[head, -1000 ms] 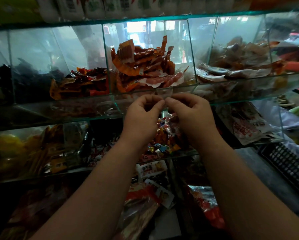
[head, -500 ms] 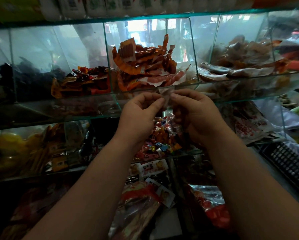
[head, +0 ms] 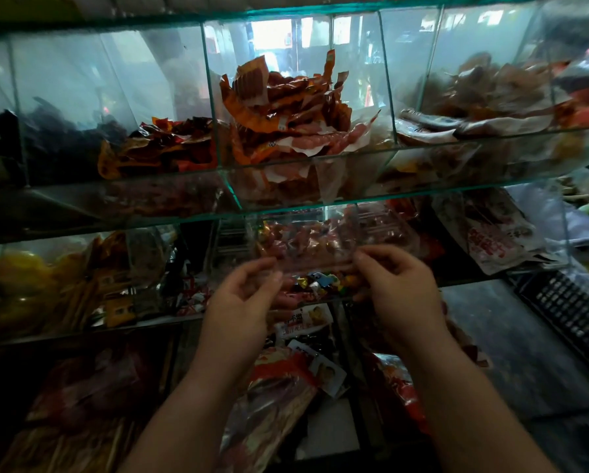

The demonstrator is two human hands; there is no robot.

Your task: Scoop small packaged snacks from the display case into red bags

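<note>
On the head view, I held a thin see-through plastic bag (head: 320, 240) spread before the middle shelf of the tiered glass display case (head: 320, 9). My left hand (head: 242, 295) pinched its left edge with curled fingers, and my right hand (head: 399, 285) pinched its right edge. Orange-red packaged snacks (head: 286, 107) lay heaped in the case's upper middle compartment.

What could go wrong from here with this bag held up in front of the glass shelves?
The bag looks thin and is held only by fingertip pinches of the left hand and right hand; it might slip or tear once filled. The shelf edge sits just above both hands, so a knuckle could catch it when reaching up to the heaped packets.
</note>
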